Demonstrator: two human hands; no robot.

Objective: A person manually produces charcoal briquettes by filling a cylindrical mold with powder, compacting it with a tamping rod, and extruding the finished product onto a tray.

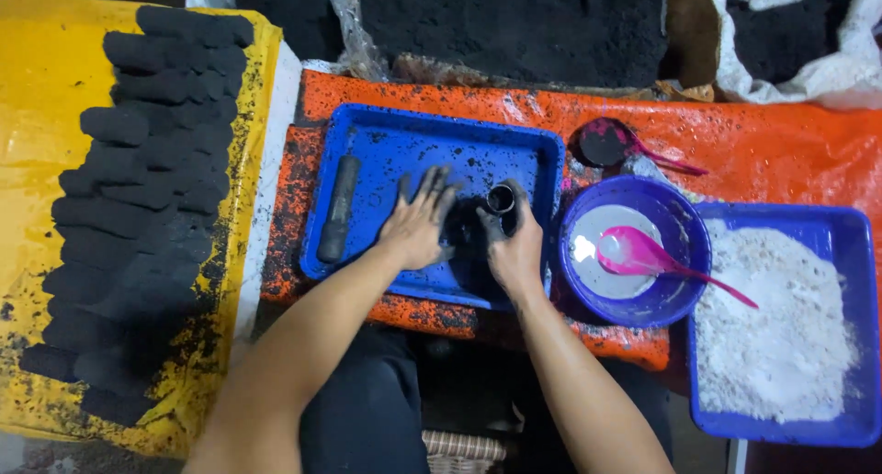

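**Two sooty hands at a small black tube in the blue tray**

The right hand (514, 246) is clamped around a short black tube (500, 198), held upright with its open mouth facing up, near the middle of the blue tray (367, 134). The left hand (418, 224) lies flat just at the tube's nine o'clock, fingers spread and gripping nothing, pressing on a dark heap of black powder (464, 231) on the tray floor. The two hands sit close together but do not touch.

At the tray's nine o'clock edge lies a dark rod (338, 208), untouched. At the tray's three o'clock stands a purple bowl (684, 244) of white liquid with a pink spoon (643, 255) in it; beyond that, a second blue tray of white powder (781, 336). A small pink scoop (611, 143) rests at the bowl's twelve o'clock. On the yellow sheet (46, 79) at far nine o'clock, rows of black briquettes (138, 198) are stacked.

Risks, as I judge them — the tube could tip in a sooty grip and spill powder over the tray's rim, and a sweep of the right elbow could knock the bowl, which stands just beside that forearm
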